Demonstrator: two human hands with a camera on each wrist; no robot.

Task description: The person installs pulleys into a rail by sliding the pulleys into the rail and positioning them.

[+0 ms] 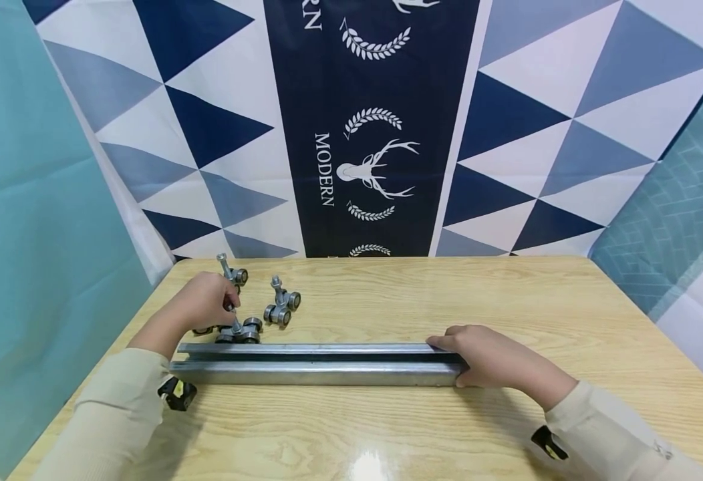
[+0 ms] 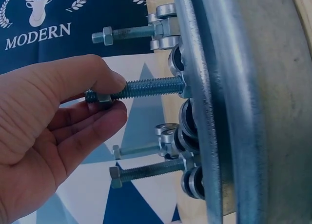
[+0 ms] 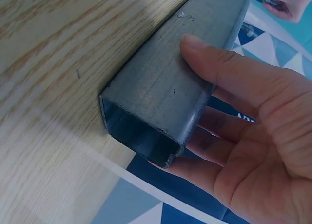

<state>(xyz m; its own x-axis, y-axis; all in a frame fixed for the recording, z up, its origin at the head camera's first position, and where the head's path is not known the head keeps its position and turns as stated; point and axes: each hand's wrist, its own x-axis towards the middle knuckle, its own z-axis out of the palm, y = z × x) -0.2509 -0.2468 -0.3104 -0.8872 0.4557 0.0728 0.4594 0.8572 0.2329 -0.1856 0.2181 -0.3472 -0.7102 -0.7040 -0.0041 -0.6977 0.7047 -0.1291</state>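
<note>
A galvanized steel channel rail point(image 1: 327, 375) lies crosswise on the table, its slot facing up. My right hand point(image 1: 488, 357) grips its right end; in the right wrist view the thumb lies on the rail's side wall, and the open end of the rail point(image 3: 151, 82) shows. Behind the rail's left end, my left hand point(image 1: 202, 302) pinches the upright bolt of a wheeled roller trolley point(image 1: 240, 331). Up close, the thumb and fingers hold the threaded bolt point(image 2: 151, 87) near its nut. The trolley's wheels are partly hidden by the rail in the left wrist view.
Another roller trolley point(image 1: 282, 310) stands right of the left hand, and one more point(image 1: 237, 275) behind it. Part of a further trolley point(image 1: 203, 331) shows under the left hand. The wooden table point(image 1: 417, 300) meets a patterned cloth backdrop point(image 1: 375, 174).
</note>
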